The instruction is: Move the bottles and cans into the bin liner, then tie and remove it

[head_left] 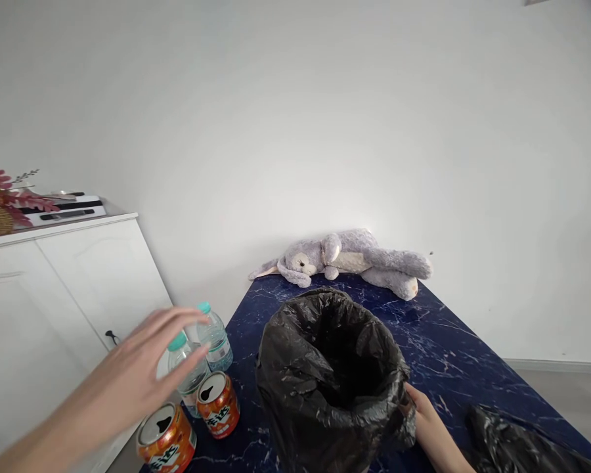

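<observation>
My left hand hovers with fingers stretched out over two clear water bottles with green caps, holding nothing. Two opened orange drink cans stand just in front of the bottles at the table's left edge. A bin lined with a black plastic bag stands in the middle of the dark blue marbled table. My right hand rests against the bin's right side, fingers pressed on the black bag.
A grey plush rabbit lies at the table's far end against the white wall. A white cabinet stands left, bearing a basket with red foliage and a flat device. Another crumpled black bag lies at the near right.
</observation>
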Demonstrator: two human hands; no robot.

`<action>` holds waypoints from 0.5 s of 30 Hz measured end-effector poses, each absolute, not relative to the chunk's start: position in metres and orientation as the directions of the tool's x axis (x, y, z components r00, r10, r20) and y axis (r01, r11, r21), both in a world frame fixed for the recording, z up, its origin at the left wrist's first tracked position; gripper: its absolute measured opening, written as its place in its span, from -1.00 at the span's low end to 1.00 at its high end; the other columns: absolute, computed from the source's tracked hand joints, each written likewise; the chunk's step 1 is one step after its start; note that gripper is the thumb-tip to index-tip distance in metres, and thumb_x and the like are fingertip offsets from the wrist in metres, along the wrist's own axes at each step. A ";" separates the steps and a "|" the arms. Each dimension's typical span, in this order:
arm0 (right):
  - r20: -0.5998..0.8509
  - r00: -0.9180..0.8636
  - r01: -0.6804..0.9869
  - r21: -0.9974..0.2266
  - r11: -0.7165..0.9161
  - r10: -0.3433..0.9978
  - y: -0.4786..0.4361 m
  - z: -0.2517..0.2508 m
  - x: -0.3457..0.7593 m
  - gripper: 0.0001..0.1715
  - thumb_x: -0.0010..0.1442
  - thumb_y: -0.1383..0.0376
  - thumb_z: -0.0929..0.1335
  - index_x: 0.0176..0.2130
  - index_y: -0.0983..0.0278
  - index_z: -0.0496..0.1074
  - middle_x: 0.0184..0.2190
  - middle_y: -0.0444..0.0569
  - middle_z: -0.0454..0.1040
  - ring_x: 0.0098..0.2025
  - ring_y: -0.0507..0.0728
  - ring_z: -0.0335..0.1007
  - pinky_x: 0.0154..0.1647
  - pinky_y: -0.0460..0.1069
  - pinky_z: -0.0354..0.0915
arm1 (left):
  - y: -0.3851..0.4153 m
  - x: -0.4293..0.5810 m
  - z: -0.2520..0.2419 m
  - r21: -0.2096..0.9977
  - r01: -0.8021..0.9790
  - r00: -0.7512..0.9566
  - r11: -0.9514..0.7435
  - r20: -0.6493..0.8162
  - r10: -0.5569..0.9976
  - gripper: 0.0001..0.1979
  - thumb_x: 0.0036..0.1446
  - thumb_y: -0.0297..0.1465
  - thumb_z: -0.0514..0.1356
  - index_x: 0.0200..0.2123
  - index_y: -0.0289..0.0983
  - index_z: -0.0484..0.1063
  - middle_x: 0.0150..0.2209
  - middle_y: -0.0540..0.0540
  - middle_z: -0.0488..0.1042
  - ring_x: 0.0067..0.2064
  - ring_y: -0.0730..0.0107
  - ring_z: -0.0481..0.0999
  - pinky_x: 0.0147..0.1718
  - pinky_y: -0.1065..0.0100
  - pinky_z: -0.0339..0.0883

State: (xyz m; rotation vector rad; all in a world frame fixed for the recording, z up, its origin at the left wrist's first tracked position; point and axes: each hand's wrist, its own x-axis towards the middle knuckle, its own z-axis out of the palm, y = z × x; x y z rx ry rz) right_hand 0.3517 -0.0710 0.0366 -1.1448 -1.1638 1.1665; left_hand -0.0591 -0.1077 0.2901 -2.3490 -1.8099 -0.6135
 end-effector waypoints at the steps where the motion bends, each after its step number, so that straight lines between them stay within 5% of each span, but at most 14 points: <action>1: 0.048 0.049 -0.046 -0.998 0.051 0.998 -0.072 0.038 0.351 -0.43 0.12 -0.22 0.47 -0.21 0.19 0.70 -0.37 0.06 0.67 -0.18 0.45 0.62 0.00 0.26 0.52 | -0.088 -0.067 0.298 0.075 0.966 0.210 -0.249 0.340 0.917 -0.28 0.36 0.20 0.02 0.26 -0.22 0.44 0.30 -0.11 0.47 0.27 -0.09 0.45 0.26 -0.04 0.30; 6: 0.064 0.019 -0.024 -0.998 0.065 0.998 -0.067 0.032 0.352 -0.35 0.11 -0.28 0.45 -0.21 0.20 0.69 -0.38 0.07 0.66 -0.19 0.44 0.62 -0.05 0.24 0.53 | -0.009 -0.096 0.312 -0.031 0.999 0.022 -0.019 0.068 0.997 -0.06 0.22 0.22 -0.03 0.40 -0.36 0.31 0.32 -0.37 0.48 0.21 -0.28 0.54 0.09 -0.01 0.43; 15: 0.019 -0.065 -0.038 -0.999 0.017 0.998 -0.054 0.007 0.353 -0.14 0.12 -0.33 0.41 0.03 0.29 0.64 -0.41 0.05 0.63 -0.42 0.25 0.50 -0.27 0.12 0.51 | 0.023 -0.091 0.296 -0.105 0.993 0.049 -0.047 0.011 0.999 -0.31 0.17 0.04 0.03 0.19 -0.23 0.52 0.02 -0.29 0.71 0.02 -0.14 0.70 -0.30 0.19 0.49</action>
